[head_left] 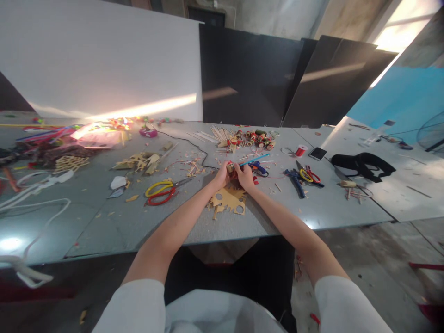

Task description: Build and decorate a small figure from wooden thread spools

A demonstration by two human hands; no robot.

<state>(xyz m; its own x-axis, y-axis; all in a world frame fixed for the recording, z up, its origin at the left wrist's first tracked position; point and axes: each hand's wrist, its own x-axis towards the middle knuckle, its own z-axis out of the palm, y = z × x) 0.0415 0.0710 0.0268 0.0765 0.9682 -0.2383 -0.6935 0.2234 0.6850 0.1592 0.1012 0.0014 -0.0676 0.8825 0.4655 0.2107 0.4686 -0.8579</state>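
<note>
Together, my left hand and my right hand hold a small red and tan piece between them, the fingers of both closed around it; its finer detail is too small to tell. It sits near the middle of the desk, just beyond a cut-out tan sheet with round holes and a jagged edge. Just beside my right hand, on its far side, lies a blue glue gun, with a bright blue strip near it. Farther back I have a cluster of red, green and tan figures, next to fanned-out thin sticks. Yellow-and-red-handled scissors rest off to my left. Over on my right are dark blue pliers, a red thread spool and a phone lying flat.
</note>
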